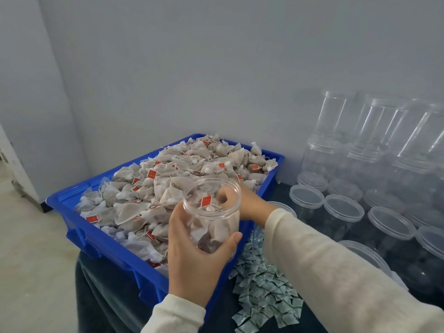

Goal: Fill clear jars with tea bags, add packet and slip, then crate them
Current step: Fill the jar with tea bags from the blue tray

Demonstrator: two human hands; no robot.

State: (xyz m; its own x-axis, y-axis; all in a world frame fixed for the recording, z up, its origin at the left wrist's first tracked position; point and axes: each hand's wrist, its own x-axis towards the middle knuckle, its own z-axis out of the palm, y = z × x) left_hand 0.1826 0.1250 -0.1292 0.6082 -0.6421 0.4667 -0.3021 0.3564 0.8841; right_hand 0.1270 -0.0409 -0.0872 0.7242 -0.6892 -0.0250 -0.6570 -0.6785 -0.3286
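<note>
Fingers of the left hand (201, 255) clasped the tilted jar (212, 215), mouth facing the right hand (242, 203), whose curled fingers sat at its rim, grip unclear.

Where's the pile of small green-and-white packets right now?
In the head view, the packets lie heaped on the dark table, low and centre-right, just right of the blue crate's near corner and under the right forearm.

Soft, even, cool daylight fills the scene with only faint shadows, pale glare streaks the stacked clear jars (374, 131) at right, edges bow from wide-angle distortion, and the whole picture is slightly soft.
</note>
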